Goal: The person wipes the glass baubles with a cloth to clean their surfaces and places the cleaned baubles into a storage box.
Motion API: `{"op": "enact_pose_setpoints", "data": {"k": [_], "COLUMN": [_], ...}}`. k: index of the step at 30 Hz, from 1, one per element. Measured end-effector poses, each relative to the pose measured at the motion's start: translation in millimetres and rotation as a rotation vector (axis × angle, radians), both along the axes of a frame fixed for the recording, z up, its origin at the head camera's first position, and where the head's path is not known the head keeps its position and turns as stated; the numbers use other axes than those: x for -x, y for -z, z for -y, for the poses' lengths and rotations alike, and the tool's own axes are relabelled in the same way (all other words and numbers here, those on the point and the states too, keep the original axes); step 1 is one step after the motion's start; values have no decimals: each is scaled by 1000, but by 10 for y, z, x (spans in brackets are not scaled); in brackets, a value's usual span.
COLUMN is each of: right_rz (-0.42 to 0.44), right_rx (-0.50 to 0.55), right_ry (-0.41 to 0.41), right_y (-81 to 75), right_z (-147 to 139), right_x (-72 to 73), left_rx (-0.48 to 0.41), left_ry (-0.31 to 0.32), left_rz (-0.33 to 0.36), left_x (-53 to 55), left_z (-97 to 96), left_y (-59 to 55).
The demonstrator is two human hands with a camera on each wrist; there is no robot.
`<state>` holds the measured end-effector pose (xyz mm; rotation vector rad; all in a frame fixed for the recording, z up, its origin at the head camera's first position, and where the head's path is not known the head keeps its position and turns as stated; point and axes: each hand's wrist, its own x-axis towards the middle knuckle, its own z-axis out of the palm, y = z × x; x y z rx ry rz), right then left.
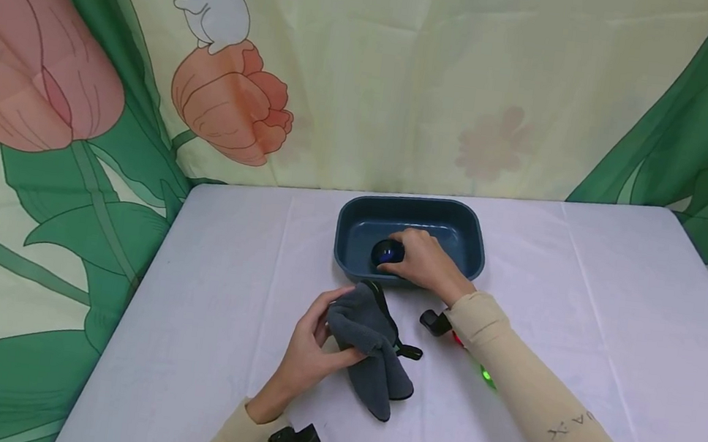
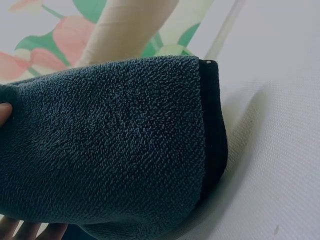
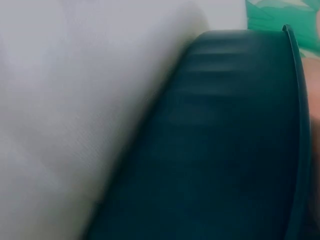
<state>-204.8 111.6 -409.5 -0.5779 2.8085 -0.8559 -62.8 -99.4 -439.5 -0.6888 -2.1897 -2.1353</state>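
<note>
A dark grey terry cloth (image 1: 372,341) with black edging and a small black loop hangs folded from my left hand (image 1: 311,352), which grips it between thumb and fingers. In the left wrist view the cloth (image 2: 105,145) fills much of the picture, with fingertips (image 2: 30,231) showing below it. My right hand (image 1: 422,259) reaches into a dark blue basin (image 1: 476,254) and holds a glossy, dark round object (image 1: 387,253) at its left side, between thumb and fingers. In the right wrist view the basin's outer wall (image 3: 220,140) hides that object.
The basin stands near the back edge of a table (image 1: 219,293) covered in white cloth. Behind hangs a curtain (image 1: 396,93) printed with tulips and leaves. A black wrist device (image 1: 295,441) sits at the left cuff, another (image 1: 436,323) under the right, beside a green light (image 1: 486,375).
</note>
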Motion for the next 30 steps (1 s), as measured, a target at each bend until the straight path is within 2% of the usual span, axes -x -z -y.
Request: {"op": "enact_pose_setpoints", "data": {"k": [8,20,30], "right_rz": [17,39,12], "right_rx": [12,60,107], "right_ry": [30,23,6], "right_y": [-25,-111,-176], "right_z": [-3,-11,-186], "right_x": [-17,-58,-204], "left_rx": [17,9,16], "left_ry": [-8,4,-2], "left_rz": [13,-33,-15], "left_x": [-6,7,4], "left_z": [7,12,-16], "left_y": [-4,22,16]}}
